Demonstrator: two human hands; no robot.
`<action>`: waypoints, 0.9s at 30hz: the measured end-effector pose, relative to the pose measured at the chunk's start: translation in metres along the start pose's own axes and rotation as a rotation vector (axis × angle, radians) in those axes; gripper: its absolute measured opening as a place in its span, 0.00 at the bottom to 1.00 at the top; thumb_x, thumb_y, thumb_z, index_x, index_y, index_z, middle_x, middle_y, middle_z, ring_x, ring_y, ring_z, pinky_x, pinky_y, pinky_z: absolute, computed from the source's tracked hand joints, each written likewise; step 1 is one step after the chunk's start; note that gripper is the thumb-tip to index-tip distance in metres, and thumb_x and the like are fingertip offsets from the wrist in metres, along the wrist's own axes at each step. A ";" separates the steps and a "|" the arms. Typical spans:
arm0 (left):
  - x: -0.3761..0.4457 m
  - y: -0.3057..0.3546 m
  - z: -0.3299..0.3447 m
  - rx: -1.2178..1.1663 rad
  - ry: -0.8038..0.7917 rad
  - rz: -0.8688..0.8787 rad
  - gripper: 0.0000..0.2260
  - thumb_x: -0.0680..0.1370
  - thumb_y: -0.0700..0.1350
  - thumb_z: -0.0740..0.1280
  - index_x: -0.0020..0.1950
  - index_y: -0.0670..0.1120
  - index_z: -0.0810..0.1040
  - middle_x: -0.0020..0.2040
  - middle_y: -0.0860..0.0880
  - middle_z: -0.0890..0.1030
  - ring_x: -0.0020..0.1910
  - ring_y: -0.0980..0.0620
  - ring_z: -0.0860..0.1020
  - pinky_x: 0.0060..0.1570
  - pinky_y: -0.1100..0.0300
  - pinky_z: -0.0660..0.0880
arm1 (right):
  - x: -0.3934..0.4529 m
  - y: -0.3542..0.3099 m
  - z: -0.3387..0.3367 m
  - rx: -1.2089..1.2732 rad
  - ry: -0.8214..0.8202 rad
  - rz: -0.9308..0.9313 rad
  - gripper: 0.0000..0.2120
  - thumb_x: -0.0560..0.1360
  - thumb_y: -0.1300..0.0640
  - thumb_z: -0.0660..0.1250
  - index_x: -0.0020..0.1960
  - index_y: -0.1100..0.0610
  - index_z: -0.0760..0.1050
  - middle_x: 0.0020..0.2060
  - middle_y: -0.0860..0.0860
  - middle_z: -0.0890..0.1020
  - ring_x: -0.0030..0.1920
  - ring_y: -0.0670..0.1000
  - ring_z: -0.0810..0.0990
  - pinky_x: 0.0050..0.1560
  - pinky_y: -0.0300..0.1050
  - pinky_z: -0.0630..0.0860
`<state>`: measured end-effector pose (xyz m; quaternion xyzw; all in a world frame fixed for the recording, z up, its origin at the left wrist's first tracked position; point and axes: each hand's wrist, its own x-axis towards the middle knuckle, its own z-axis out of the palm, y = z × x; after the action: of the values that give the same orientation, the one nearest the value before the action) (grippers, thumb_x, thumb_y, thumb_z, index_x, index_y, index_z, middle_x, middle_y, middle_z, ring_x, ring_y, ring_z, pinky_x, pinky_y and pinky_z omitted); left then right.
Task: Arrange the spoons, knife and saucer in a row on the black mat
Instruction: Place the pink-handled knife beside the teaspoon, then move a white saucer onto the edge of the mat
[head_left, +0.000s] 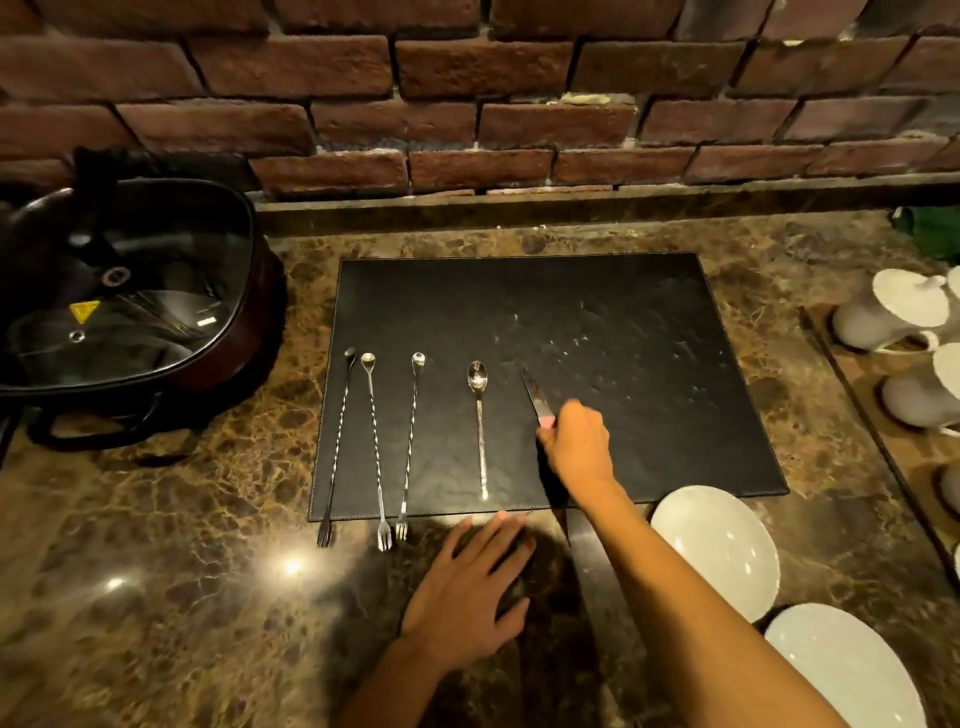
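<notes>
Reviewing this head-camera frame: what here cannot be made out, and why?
- Pink-handled knife: handle hidden inside the right hand; whether the blade touches the black mat is unclear.
- White oval saucers: the nearer one is cut off by the bottom edge.
- Left hand: palm-down on the counter, hiding anything beneath it.
- Green object: cut by the right edge, unidentifiable.

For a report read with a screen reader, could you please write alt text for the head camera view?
A person's right hand holds a knife on a black mat, right of four long spoons lying in a row. The left hand rests flat on the marble counter, and white saucers wait near the mat's right corner.
</notes>
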<state>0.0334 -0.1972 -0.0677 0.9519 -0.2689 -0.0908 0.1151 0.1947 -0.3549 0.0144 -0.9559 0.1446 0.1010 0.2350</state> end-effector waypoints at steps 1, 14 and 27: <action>0.000 0.001 0.000 -0.005 0.003 -0.003 0.29 0.78 0.64 0.60 0.76 0.55 0.67 0.81 0.51 0.64 0.80 0.50 0.59 0.77 0.45 0.51 | -0.002 0.006 -0.007 0.012 0.006 -0.008 0.14 0.74 0.54 0.68 0.49 0.66 0.74 0.49 0.65 0.80 0.50 0.67 0.78 0.46 0.55 0.75; 0.029 0.172 -0.008 -0.597 0.156 -0.455 0.05 0.77 0.36 0.67 0.47 0.40 0.83 0.46 0.43 0.84 0.47 0.42 0.81 0.52 0.52 0.73 | -0.135 0.317 -0.145 0.173 0.145 0.228 0.03 0.75 0.64 0.66 0.43 0.63 0.78 0.38 0.61 0.83 0.40 0.63 0.81 0.40 0.52 0.75; 0.089 0.294 -0.044 -1.058 -0.098 -0.726 0.06 0.80 0.38 0.63 0.55 0.47 0.75 0.43 0.48 0.81 0.40 0.50 0.82 0.37 0.61 0.82 | -0.140 0.359 -0.134 0.339 0.059 0.247 0.11 0.73 0.62 0.69 0.55 0.59 0.80 0.44 0.56 0.84 0.42 0.54 0.78 0.45 0.44 0.70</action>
<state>-0.0263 -0.4808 0.0431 0.7918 0.1468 -0.2875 0.5185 -0.0357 -0.6914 0.0169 -0.8800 0.2826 0.0755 0.3741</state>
